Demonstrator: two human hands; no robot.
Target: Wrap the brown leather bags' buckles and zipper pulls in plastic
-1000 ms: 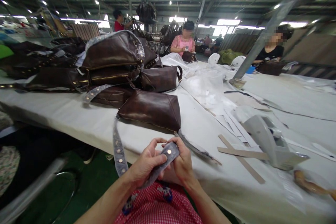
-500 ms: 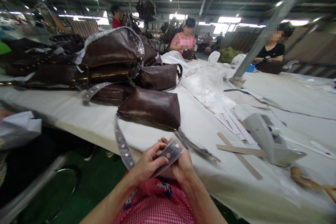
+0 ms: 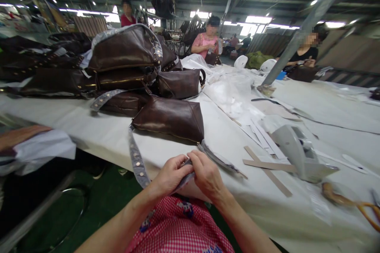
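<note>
A dark brown leather bag [image 3: 170, 120] lies on the white-covered table in front of me. From its left end hangs a studded strap [image 3: 137, 162] wrapped in clear plastic, which loops over the table edge and up into my hands. My left hand [image 3: 173, 174] is closed round the strap's end, thumb on top. Close against it, my right hand [image 3: 206, 172] pinches the same end with bent fingers. The strap's tip is mostly hidden between the fingers. A second plastic-wrapped strip [image 3: 219, 158] trails from the bag's right corner.
Several brown bags [image 3: 124, 53] are piled behind. To the right are crossed cardboard strips [image 3: 267, 166], a grey tape dispenser [image 3: 297, 152], orange-handled scissors [image 3: 366, 209] and crumpled plastic [image 3: 228, 87]. A slanted metal post [image 3: 305, 27] rises from the table. Co-workers sit across it.
My right hand has turned from palm-up under the strap to gripping its end from above. The strap's flat studded face no longer shows between my hands. White paper at left has moved inward.
</note>
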